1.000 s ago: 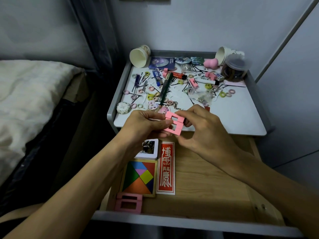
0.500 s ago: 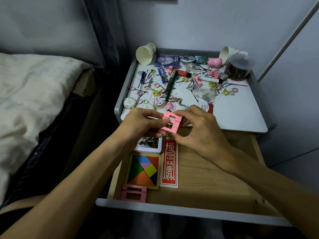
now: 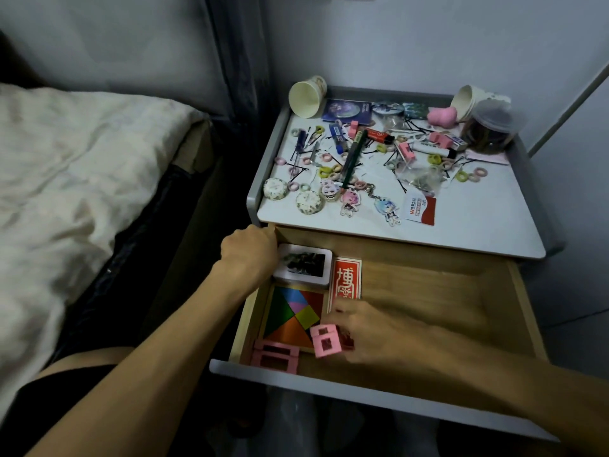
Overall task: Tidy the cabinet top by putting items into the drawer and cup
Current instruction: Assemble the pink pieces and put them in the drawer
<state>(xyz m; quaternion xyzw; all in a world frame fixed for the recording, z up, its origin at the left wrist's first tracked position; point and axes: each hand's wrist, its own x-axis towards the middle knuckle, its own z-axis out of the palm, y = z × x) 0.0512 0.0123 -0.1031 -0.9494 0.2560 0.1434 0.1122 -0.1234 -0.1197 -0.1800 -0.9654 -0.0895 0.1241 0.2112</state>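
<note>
Inside the open drawer (image 3: 362, 390) lie a tangram (image 3: 296, 315), red card (image 3: 347, 278), white box (image 3: 304, 265) and flat pink frame (image 3: 275, 356). The right hand (image 3: 379, 338) pinches a second pink frame (image 3: 324, 341) just over the tangram's near corner. The left hand (image 3: 248, 255) is curled at the drawer's left wall; whether it grips the wall is hidden.
</note>
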